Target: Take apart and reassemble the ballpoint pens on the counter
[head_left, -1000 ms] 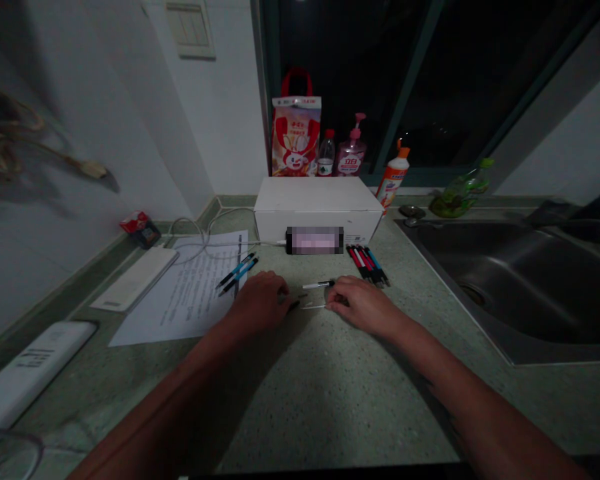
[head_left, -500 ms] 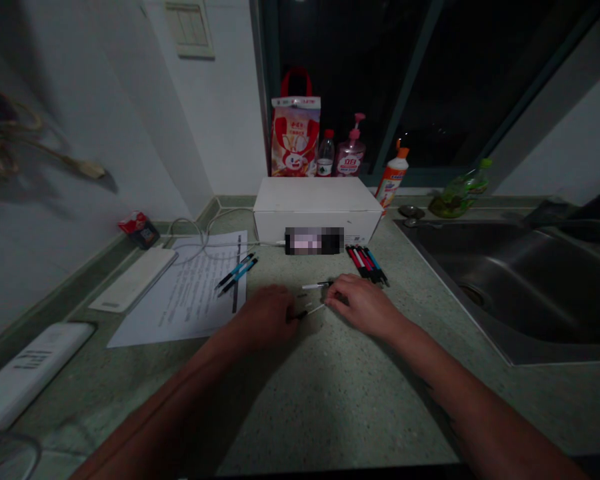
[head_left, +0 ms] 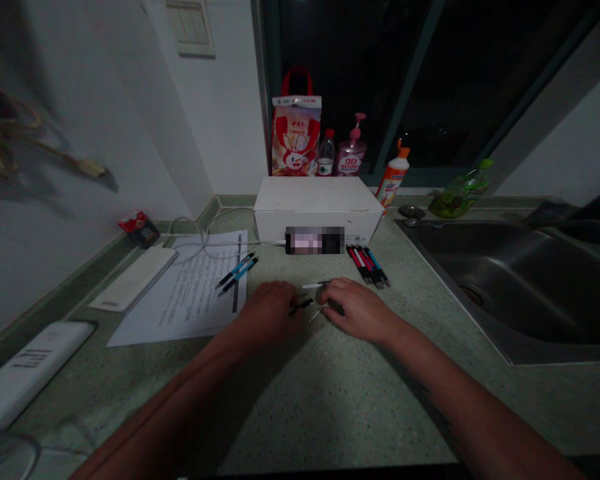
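Head view shows your left hand [head_left: 273, 310] pinching a black pen piece [head_left: 304, 305], your right hand [head_left: 355, 307] a thin white stick [head_left: 317, 313], the two unjoined, while pens [head_left: 369, 265] farther right look whole.

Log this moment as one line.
left hand: holds black piece | right hand: holds thin white piece | white pen part: on counter

I see a black pen piece [head_left: 303, 306], slanted, in the left hand [head_left: 270, 310]; a thin pale refill [head_left: 316, 313] angled from the right hand [head_left: 357, 307]; a white pen barrel [head_left: 311, 286] lying beside it.
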{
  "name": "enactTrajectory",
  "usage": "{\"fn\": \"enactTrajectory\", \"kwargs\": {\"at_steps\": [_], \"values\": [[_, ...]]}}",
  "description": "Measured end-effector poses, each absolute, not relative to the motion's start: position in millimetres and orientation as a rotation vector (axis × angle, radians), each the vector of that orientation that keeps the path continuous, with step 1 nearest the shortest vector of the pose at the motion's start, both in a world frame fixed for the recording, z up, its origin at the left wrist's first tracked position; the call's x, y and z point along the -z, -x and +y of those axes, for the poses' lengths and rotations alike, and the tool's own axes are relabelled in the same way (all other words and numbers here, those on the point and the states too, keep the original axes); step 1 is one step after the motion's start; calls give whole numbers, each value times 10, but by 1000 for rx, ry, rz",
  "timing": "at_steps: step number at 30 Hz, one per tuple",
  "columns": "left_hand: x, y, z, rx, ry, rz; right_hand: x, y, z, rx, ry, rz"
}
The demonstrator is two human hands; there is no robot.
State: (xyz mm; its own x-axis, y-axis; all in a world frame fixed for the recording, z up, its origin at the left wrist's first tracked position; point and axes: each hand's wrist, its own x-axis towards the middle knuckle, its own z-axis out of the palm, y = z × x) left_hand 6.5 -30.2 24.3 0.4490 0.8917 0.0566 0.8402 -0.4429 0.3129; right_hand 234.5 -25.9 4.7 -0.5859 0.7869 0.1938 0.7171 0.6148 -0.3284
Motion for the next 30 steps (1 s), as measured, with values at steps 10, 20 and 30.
{"fn": "enactTrajectory", "kwargs": {"at_steps": [10,20,30], "values": [[-207,-88,-259,-502,-2359,1547,2,-2342,-174,-208,1301,-2565],[-150,-77,-232,-544,-2357,1538,7,-2336,-153,-226,1270,-2526],[-96,-115,-248,-780,-2281,1164,-79,-2258,-247,-820,1190,-2229]]}}
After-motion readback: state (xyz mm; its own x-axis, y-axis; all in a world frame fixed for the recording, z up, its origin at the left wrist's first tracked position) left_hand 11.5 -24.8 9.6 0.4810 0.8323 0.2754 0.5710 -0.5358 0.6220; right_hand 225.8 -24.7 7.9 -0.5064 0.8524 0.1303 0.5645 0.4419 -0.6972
